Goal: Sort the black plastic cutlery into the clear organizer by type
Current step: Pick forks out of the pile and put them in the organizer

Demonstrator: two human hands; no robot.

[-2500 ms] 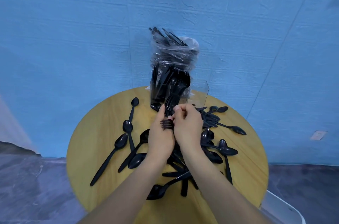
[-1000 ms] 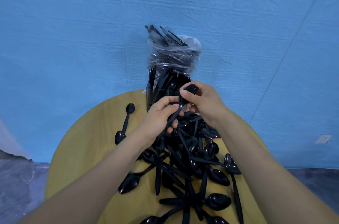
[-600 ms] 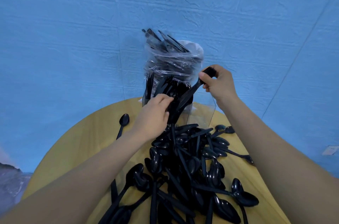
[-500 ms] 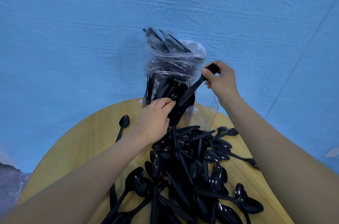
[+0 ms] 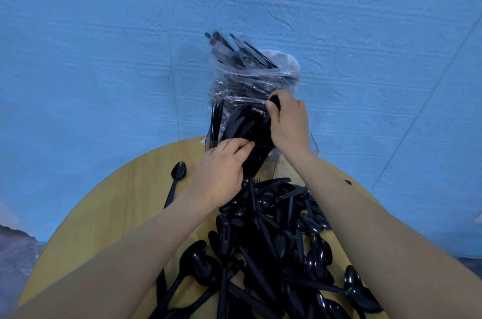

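Head view: a round wooden tabletop (image 5: 109, 214) stands against a blue wall (image 5: 104, 44). At the tabletop's far edge stands the clear organizer (image 5: 294, 159), an upright box with see-through walls and a divider. Its left compartment is packed with upright black cutlery (image 5: 242, 125); fork tines show among the tops. Which other types stand there cannot be told. Behind and above it rises a clear plastic bag (image 5: 250, 81) holding more black utensils, whose handles stick out of its top toward the upper left.

The right hand (image 5: 289, 125) is raised over the organizer, thumb and fingers pinching the top end of one black utensil (image 5: 274, 100) that points down into the packed left compartment; its lower part is lost among the others, so its type cannot be told. The left hand (image 5: 221, 170) is at the organizer's near wall, fingers reaching forward and lightly bent, their tips touching the standing cutlery at the rim; whether they grip any piece cannot be told.

A loose heap of black spoons and other pieces (image 5: 271, 248) covers the middle and the near right of the tabletop, under and between the forearms. A single black spoon (image 5: 176, 183) lies apart, left of the left hand, bowl toward the wall.
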